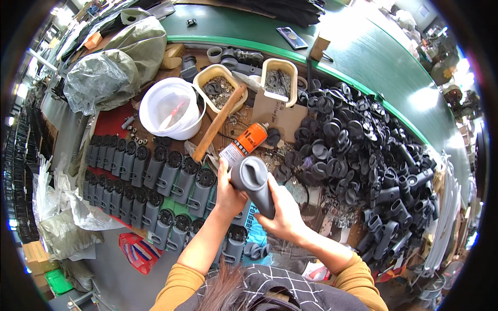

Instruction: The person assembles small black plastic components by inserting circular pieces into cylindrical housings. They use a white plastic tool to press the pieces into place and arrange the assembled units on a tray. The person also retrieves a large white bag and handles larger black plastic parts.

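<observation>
Between my two hands is a dark grey plastic fitting, a tapering body with a round cap that has a raised ridge across it. My right hand grips its narrower body from the right. On the left side of the cap, my left hand is closed against the fitting, its far fingers hidden. An orange and white spray can lies just beyond my left thumb. Rows of similar grey fittings with round black ends stand to the left. Loose black round caps are heaped at the right.
Beyond my hands are a white bucket, a wooden-handled tool and two cream tubs of small metal parts. Grey tubular pieces pile up at the near right. A green-edged conveyor with a phone runs behind the bench.
</observation>
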Demonstrator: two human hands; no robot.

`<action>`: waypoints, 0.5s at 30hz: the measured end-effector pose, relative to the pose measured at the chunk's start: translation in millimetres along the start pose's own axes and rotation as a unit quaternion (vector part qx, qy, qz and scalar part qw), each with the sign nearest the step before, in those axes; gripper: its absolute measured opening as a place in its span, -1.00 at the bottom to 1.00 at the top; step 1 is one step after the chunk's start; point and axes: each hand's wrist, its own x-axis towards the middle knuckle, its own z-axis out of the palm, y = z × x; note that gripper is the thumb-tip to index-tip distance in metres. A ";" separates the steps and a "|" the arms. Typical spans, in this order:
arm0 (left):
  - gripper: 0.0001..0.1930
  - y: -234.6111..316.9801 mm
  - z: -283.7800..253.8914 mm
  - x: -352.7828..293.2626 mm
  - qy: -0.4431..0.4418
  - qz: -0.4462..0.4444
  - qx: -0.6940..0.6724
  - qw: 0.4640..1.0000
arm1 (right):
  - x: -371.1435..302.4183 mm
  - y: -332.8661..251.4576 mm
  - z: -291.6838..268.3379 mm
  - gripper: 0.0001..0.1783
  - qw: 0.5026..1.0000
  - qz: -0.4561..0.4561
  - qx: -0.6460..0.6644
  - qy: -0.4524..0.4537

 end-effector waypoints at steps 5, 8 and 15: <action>-0.51 14.5 -17.6 18.0 0.107 0.087 0.107 0.985 | 110.0 17.2 -21.4 -0.30 0.974 -0.192 -0.115 -0.018; -0.64 40.2 -33.2 29.2 0.123 0.113 0.081 0.983 | 246.7 48.1 -48.3 -0.74 0.921 -0.270 -0.221 0.174; -0.50 63.7 -52.2 39.8 0.145 0.097 0.063 0.983 | 457.1 133.3 -27.5 -0.58 0.876 -0.016 -0.474 -0.091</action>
